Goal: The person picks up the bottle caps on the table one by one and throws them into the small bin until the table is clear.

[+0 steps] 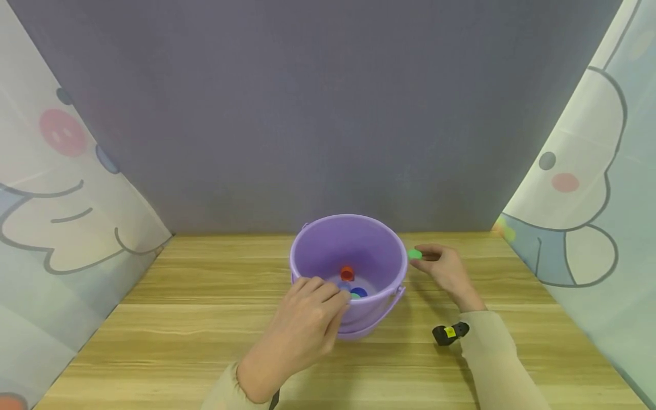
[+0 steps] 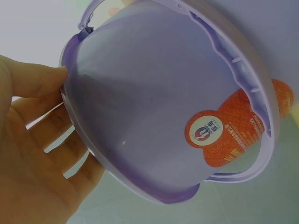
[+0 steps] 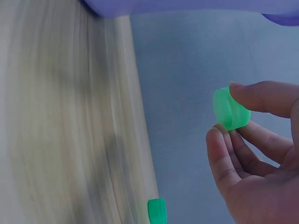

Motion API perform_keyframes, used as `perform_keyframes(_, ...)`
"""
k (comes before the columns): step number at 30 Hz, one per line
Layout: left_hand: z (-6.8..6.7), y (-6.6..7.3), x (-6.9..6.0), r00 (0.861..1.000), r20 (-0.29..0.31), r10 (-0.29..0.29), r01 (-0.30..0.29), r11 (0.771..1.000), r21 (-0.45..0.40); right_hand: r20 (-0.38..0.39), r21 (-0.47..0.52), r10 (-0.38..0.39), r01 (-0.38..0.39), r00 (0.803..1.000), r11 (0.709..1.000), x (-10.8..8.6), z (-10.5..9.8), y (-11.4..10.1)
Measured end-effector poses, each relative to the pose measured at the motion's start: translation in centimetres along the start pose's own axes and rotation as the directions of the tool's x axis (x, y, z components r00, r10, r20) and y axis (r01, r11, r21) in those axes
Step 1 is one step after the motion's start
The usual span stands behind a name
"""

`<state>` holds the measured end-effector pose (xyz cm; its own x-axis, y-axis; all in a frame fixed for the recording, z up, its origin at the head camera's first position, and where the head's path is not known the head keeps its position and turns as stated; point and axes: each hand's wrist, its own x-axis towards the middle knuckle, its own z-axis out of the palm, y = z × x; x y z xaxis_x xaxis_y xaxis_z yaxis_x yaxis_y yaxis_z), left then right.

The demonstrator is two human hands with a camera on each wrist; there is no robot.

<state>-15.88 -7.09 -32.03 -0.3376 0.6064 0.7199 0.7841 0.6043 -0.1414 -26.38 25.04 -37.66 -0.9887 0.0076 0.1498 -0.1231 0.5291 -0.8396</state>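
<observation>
A purple plastic bucket (image 1: 353, 242) stands upright on the wooden table in the head view. My left hand (image 1: 302, 319) grips its near rim; in the left wrist view the thumb and several fingers (image 2: 70, 149) lie on either side of that rim. Inside the bucket lie a red-orange cap (image 1: 347, 273), a blue cap (image 1: 360, 292) and part of a green one (image 1: 355, 296), partly hidden by the near wall. Just right of the bucket, outside it, my right hand (image 1: 451, 273) pinches a green bottle cap (image 3: 231, 109) between thumb and fingertips.
Another green cap (image 3: 157, 211) is on the table in the right wrist view. The bucket's handle (image 1: 392, 307) hangs down at its side. A grey wall (image 1: 328, 114) rises behind the table, with printed cloths (image 1: 574, 199) at both sides.
</observation>
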Motion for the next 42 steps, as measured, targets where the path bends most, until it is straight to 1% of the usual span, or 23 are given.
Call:
perform_keyframes(5, 0.0, 0.0, 0.0, 1.0, 0.003, -0.002, 0.002, 1.0, -0.004, 0.004, 0.009, 0.008, -0.008, 1.0, 1.0, -0.2, 0.2, -0.1)
perform_keyframes(8, 0.0, 0.0, 0.0, 1.0, 0.007, -0.006, 0.006, 1.0, -0.006, 0.01, 0.034, 0.015, -0.015, 1.0, 0.999, -0.2, 0.4, -0.3)
perform_keyframes(14, 0.1, 0.0, -0.1, 1.0, 0.02, -0.02, 0.021, 1.0, -0.017, 0.001, 0.077, -0.007, 0.007, 1.0, 0.997, -0.3, 0.9, -0.8)
perform_keyframes(27, 0.1, 0.0, -0.1, 1.0, 0.016, -0.02, 0.02, 1.0, -0.01, -0.01, 0.121, 0.005, -0.003, 1.0, 0.993, -0.2, 1.8, -1.3)
perform_keyframes(35, 0.1, 0.1, 0.0, 0.998, 0.044, -0.039, 0.04, 0.999, -0.025, -0.017, 0.138, 0.012, -0.009, 1.0, 0.99, -0.3, 2.2, -1.6)
perform_keyframes(42, 0.1, -0.1, 0.0, 1.0, 0.009, -0.016, 0.016, 1.0, 0.007, -0.029, 0.143, 0.019, -0.014, 0.999, 0.99, -0.5, 2.3, -2.2)
